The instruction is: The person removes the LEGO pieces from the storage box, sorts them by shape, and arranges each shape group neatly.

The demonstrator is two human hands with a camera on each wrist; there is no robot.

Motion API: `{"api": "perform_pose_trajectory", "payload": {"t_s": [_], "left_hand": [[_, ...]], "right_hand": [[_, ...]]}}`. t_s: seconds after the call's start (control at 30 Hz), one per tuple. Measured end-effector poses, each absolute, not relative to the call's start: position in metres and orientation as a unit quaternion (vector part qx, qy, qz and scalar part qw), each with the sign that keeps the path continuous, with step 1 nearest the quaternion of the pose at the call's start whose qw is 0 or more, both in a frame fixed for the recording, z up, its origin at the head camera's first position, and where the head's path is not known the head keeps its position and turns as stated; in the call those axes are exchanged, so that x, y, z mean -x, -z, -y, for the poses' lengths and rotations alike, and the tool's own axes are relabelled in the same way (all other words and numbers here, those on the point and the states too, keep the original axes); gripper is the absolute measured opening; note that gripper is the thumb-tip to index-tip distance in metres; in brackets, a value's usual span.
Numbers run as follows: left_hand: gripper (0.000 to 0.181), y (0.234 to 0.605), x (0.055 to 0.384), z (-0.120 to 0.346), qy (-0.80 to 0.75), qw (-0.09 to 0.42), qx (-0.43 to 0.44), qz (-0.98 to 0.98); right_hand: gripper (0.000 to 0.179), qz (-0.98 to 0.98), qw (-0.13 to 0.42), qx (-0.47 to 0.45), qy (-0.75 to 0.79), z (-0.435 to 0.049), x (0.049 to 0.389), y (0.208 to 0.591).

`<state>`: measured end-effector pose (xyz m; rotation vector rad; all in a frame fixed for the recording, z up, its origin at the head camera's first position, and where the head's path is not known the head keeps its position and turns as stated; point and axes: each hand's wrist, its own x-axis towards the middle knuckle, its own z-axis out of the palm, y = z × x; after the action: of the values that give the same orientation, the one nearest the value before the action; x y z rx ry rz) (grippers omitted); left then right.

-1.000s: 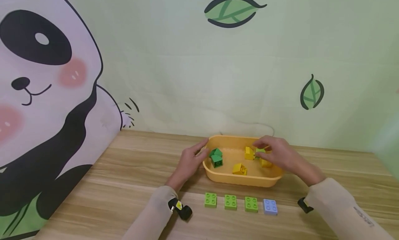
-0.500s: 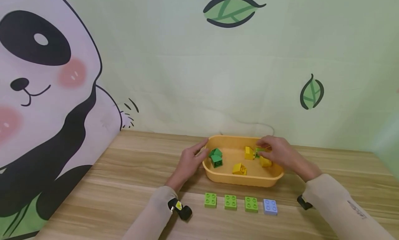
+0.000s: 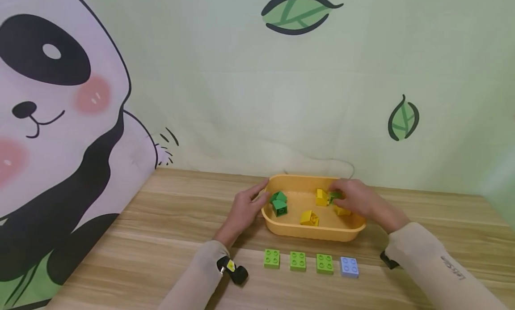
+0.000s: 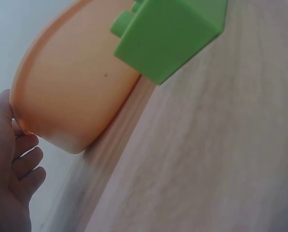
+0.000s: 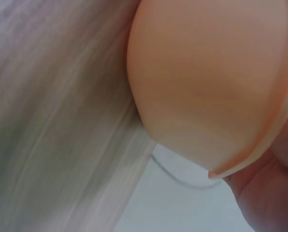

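Observation:
An orange-yellow plastic basin (image 3: 310,231) stands on the wooden table. At its left end my left hand (image 3: 243,209) holds the rim, thumb over the edge and fingers on the outside wall. My right hand (image 3: 358,198) reaches over the right end, its fingertips pinching a green toy brick (image 3: 333,197), partly hidden by the fingers. Beside that brick lie a yellow brick (image 3: 321,197) and another yellow brick (image 3: 343,210) under the hand. A yellow sloped brick (image 3: 309,218) sits near the front wall, and dark green bricks (image 3: 279,205) lie at the left.
In front of the basin, a row holds light green bricks (image 3: 297,261) and, at its right end, a light blue brick (image 3: 349,267). The wooden table (image 3: 169,220) ends at a printed cloth backdrop (image 3: 225,99). A thin cable (image 3: 342,161) runs behind the basin.
The right hand has shifted slightly, and the green brick at its fingertips has turned and shows a different side. The left hand, basin and front row have stayed put.

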<state>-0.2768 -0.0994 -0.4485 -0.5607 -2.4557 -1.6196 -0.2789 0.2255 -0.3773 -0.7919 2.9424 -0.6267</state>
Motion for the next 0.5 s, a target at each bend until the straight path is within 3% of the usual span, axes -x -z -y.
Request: {"api": "perform_pose_trajectory", "payload": {"t_s": [0.5], "left_hand": [[0.046, 0.4484, 0.2761, 0.0993, 0.538, 0.079, 0.186, 0.818]], "right_hand": [[0.023, -0.947, 0.020, 0.244, 0.209, -0.2239, 0.2728, 0.3757]]}}
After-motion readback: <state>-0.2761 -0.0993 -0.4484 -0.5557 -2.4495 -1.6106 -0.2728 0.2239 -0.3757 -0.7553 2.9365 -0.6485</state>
